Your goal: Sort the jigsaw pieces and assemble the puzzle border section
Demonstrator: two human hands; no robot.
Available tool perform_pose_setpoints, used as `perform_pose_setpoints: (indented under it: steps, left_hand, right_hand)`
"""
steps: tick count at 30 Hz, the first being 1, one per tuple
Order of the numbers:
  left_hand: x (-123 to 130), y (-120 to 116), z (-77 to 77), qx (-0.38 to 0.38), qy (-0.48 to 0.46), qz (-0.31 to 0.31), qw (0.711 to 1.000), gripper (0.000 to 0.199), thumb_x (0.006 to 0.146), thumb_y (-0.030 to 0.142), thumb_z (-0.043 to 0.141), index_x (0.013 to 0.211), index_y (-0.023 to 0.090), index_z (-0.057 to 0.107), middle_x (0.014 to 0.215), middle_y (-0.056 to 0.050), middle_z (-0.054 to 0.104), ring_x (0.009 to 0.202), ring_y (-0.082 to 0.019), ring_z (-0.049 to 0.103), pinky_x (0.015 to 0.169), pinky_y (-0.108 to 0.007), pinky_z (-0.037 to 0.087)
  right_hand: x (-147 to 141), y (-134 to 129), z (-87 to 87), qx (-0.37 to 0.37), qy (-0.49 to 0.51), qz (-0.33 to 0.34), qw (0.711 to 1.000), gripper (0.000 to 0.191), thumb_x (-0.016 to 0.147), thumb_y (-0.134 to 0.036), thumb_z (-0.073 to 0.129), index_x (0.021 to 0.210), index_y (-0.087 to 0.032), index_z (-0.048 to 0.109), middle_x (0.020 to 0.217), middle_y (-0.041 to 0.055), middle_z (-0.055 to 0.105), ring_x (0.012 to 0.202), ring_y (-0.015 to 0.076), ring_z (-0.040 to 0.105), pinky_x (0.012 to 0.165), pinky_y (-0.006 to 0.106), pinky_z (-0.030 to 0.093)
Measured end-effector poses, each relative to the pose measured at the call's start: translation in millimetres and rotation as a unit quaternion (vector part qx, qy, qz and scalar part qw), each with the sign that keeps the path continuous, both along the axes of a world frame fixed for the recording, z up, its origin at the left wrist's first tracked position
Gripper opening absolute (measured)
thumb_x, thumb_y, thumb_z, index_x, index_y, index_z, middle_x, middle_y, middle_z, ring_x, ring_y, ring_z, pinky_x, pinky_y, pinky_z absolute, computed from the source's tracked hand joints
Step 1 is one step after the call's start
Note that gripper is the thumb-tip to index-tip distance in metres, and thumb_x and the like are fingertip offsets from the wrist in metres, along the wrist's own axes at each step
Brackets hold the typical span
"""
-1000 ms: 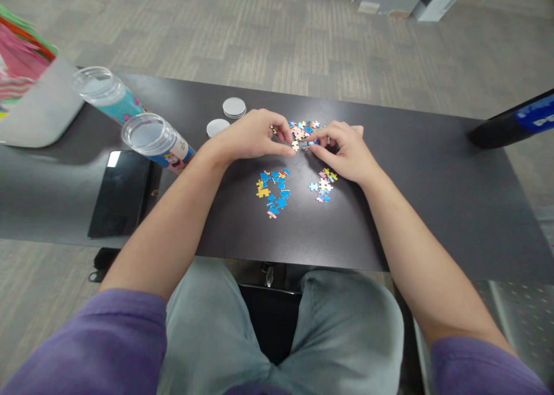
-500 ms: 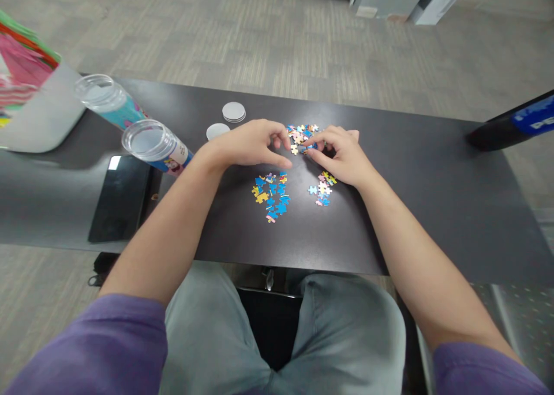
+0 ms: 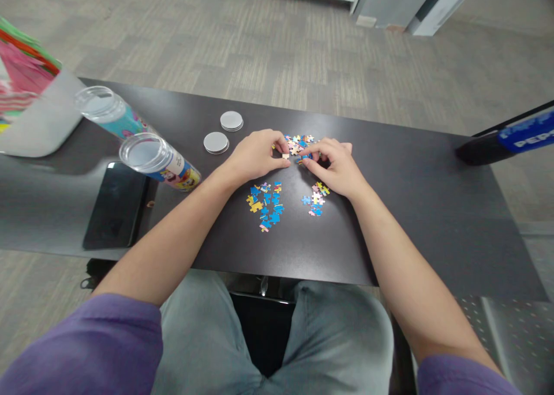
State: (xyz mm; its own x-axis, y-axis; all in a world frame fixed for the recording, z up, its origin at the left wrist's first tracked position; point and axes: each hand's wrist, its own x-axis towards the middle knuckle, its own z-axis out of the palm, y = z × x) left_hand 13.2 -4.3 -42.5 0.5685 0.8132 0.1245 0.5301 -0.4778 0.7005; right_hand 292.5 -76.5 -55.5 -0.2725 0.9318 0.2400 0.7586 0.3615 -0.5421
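Note:
My left hand (image 3: 262, 154) pinches a pale jigsaw piece (image 3: 285, 156) between thumb and fingers. Close beside it, my right hand (image 3: 331, 161) has its thumb and forefinger closed on a blue jigsaw piece (image 3: 305, 160), partly covered by the fingers. Just beyond both hands lies a mixed pile of jigsaw pieces (image 3: 296, 145), partly hidden by them. Nearer to me, a group of mostly blue and yellow pieces (image 3: 267, 204) is spread on the left. A smaller group of pink, yellow and blue pieces (image 3: 317, 199) lies below my right hand.
Two clear canisters (image 3: 167, 161) with printed labels stand left of my left forearm, near a black tablet-like slab (image 3: 116, 204). Round white lids (image 3: 216, 143) lie behind them. A white bin (image 3: 47, 118) is at far left, a dark cylinder (image 3: 497, 144) at far right of the table (image 3: 433, 210).
My left thumb and fingers have closed on a pale jigsaw piece. The right hand stays by the pile at a blue piece. The whole view has shifted slightly.

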Motion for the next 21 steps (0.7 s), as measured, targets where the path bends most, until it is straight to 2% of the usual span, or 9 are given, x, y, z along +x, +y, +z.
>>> perform_pose_setpoints:
  steps: [4, 6, 9, 10, 12, 15, 18, 21]
  left_hand:
    - [-4, -3, 7.6, -0.027, -0.012, -0.029, 0.999, 0.012, 0.099, 0.016, 0.095, 0.102, 0.025, 0.088, 0.093, 0.000, 0.087, 0.085, -0.021, 0.075, 0.083, -0.033, 0.052]
    - [-8, -4, 13.1, -0.048, -0.010, -0.061, 0.997, 0.013, 0.095, 0.017, 0.098, 0.100, 0.024, 0.088, 0.096, -0.001, 0.089, 0.088, -0.021, 0.077, 0.085, -0.033, 0.054]
    - [-13, -5, 20.5, -0.080, -0.015, -0.104, 0.991, 0.028, 0.084, 0.024, 0.110, 0.105, 0.024, 0.091, 0.109, -0.003, 0.094, 0.092, -0.022, 0.077, 0.086, -0.034, 0.056]
    - [-14, -5, 21.9, -0.087, -0.023, -0.108, 0.990, 0.031, 0.084, 0.028, 0.112, 0.107, 0.024, 0.091, 0.111, -0.004, 0.094, 0.091, -0.022, 0.075, 0.085, -0.034, 0.055]
    - [-13, -6, 22.1, -0.076, -0.037, -0.093, 0.992, 0.023, 0.094, 0.032, 0.106, 0.108, 0.023, 0.091, 0.108, -0.004, 0.092, 0.086, -0.020, 0.072, 0.082, -0.034, 0.054]
    - [-8, -7, 16.5, -0.007, -0.024, -0.042, 0.999, 0.008, 0.103, 0.025, 0.096, 0.104, 0.025, 0.089, 0.101, -0.002, 0.086, 0.085, -0.020, 0.070, 0.084, -0.036, 0.051]
    - [-6, -6, 11.2, 0.021, 0.010, -0.041, 0.999, 0.019, 0.094, 0.019, 0.104, 0.102, 0.026, 0.088, 0.100, -0.001, 0.082, 0.089, -0.022, 0.071, 0.089, -0.036, 0.050]
    - [-15, -1, 14.1, -0.018, 0.029, -0.086, 0.996, 0.024, 0.088, 0.021, 0.107, 0.104, 0.026, 0.090, 0.099, 0.000, 0.081, 0.086, -0.021, 0.070, 0.087, -0.035, 0.050]
  right_hand:
    - [5, 1, 0.3, 0.009, 0.011, -0.011, 1.000, 0.016, 0.117, -0.042, 0.077, 0.123, -0.036, 0.091, 0.104, 0.0057, 0.079, 0.101, 0.0348, 0.071, 0.115, 0.060, 0.047]
    - [10, 2, 0.9, 0.017, 0.017, -0.032, 0.999, 0.019, 0.117, -0.044, 0.078, 0.128, -0.036, 0.092, 0.106, 0.0069, 0.080, 0.102, 0.0359, 0.072, 0.117, 0.062, 0.047]
    - [17, 5, 0.5, 0.034, 0.031, -0.063, 0.997, 0.026, 0.117, -0.045, 0.076, 0.136, -0.035, 0.091, 0.109, 0.0091, 0.081, 0.104, 0.0377, 0.074, 0.117, 0.064, 0.048]
    - [19, 6, 0.1, 0.039, 0.037, -0.068, 0.996, 0.028, 0.117, -0.045, 0.076, 0.137, -0.034, 0.091, 0.110, 0.0096, 0.081, 0.104, 0.0380, 0.074, 0.116, 0.064, 0.048]
    - [20, 7, -1.0, 0.043, 0.040, -0.070, 0.996, 0.027, 0.117, -0.045, 0.075, 0.137, -0.033, 0.091, 0.110, 0.0099, 0.080, 0.104, 0.0381, 0.075, 0.116, 0.064, 0.047]
    - [19, 7, -2.0, 0.030, 0.027, -0.067, 0.997, 0.021, 0.117, -0.046, 0.078, 0.127, -0.034, 0.091, 0.110, 0.0095, 0.080, 0.106, 0.0380, 0.074, 0.116, 0.064, 0.046]
    - [18, 6, -2.5, 0.023, 0.013, -0.065, 0.998, 0.017, 0.118, -0.048, 0.080, 0.120, -0.034, 0.090, 0.111, 0.0091, 0.079, 0.107, 0.0375, 0.073, 0.117, 0.064, 0.046]
    - [15, 4, -3.3, 0.023, 0.000, -0.059, 0.998, 0.018, 0.118, -0.049, 0.082, 0.123, -0.034, 0.091, 0.114, 0.0088, 0.080, 0.109, 0.0378, 0.074, 0.118, 0.064, 0.045]
